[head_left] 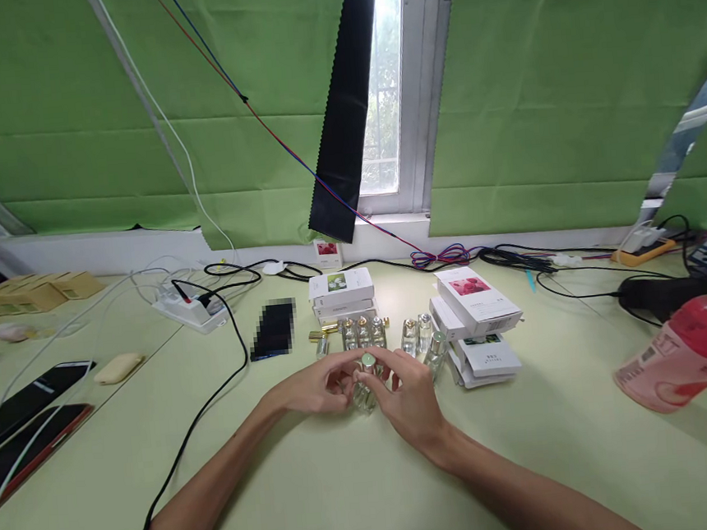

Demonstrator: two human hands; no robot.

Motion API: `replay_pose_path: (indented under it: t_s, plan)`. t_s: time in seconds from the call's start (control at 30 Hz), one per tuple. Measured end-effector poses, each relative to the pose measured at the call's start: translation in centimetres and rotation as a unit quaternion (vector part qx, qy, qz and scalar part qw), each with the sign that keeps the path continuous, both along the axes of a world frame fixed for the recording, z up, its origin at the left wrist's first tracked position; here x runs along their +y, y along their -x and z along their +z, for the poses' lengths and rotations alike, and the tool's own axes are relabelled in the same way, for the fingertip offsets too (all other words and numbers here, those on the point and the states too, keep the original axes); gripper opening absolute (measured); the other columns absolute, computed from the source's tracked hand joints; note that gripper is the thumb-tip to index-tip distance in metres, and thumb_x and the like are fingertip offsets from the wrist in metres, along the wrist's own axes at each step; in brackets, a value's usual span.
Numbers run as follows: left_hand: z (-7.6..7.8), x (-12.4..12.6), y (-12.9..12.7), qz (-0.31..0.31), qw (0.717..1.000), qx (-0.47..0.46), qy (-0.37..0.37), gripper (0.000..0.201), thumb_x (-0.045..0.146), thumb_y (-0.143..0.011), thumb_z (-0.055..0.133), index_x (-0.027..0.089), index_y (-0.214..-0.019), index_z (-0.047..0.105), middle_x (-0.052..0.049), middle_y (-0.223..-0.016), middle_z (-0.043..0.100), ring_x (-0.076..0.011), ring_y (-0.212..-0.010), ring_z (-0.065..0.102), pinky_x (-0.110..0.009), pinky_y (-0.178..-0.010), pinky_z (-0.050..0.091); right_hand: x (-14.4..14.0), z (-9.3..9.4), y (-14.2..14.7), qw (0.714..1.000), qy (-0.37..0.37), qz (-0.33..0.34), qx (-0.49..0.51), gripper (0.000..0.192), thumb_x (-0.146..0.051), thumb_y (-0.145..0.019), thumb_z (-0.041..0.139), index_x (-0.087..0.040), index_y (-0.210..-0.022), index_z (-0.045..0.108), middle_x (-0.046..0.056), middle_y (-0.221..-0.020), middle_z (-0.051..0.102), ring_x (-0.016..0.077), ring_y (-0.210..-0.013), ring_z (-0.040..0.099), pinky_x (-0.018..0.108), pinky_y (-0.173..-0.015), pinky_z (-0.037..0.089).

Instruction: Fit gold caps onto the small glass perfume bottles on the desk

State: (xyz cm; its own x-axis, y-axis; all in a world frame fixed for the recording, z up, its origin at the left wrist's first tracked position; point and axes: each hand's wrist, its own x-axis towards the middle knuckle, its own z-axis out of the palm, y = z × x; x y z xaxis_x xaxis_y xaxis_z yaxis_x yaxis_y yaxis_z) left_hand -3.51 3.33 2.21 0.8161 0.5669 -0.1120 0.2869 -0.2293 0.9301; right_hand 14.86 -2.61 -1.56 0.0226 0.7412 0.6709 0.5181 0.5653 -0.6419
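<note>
"Where's the small clear-glass bottle with the pale-green top (364,399)?"

"Between the left hand (322,385) and the right hand (409,394), midway from the near to the far edge of the pale-green desk (361,487), long axis roughly upright."

"Which grip is nearer?"

"Neither, clearly. The right one is pinched around its upper part; the left curls about it, whether clamped I can't tell."

"Beyond?"

"Three squat clear-glass bottles (364,330), toward the far edge."

The left fingers (339,359) and right fingers (397,362) hold a glass bottle (368,363).
</note>
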Motion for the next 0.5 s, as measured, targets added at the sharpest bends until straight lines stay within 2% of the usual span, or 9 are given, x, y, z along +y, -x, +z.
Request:
replay_pose_path:
  t_s: [0.23,0.37,0.5]
  plan:
    - [-0.5,0.0,-0.2,0.004,1.0,0.003,-0.003,0.063,0.016,-0.07,0.064,0.022,-0.132,0.054,0.003,-0.078,0.047,-0.0098,-0.067,0.039,-0.022,-0.057,0.032,0.0,0.2,-0.1,1.0,0.003,-0.01,-0.007,0.017,-0.022,-0.088,0.07,-0.024,-0.104,0.074,-0.001,-0.069,0.064,0.0145,-0.059,0.055,0.024,-0.056,0.046]
    - [-1.2,0.1,-0.1,0.011,1.0,0.01,-0.015,0.067,0.015,-0.071,0.062,0.023,-0.137,0.05,0.005,-0.074,0.047,-0.0098,-0.064,0.041,-0.022,-0.056,0.032,0.0,0.2,-0.1,1.0,-0.002,-0.016,-0.007,0.018,-0.021,-0.088,0.069,-0.023,-0.104,0.075,-0.001,-0.071,0.065,0.014,-0.056,0.053,0.025,-0.056,0.045]
    - [-1.1,-0.1,-0.3,0.016,1.0,0.014,-0.022,0.075,0.012,-0.068,0.06,0.023,-0.141,0.046,0.007,-0.07,0.045,-0.0093,-0.062,0.04,-0.021,-0.054,0.03,0.2,0.1,-0.2,1.0,-0.003,-0.015,-0.004,0.019,-0.02,-0.087,0.069,-0.021,-0.105,0.075,-0.001,-0.071,0.065,0.0128,-0.053,0.051,0.025,-0.057,0.044]
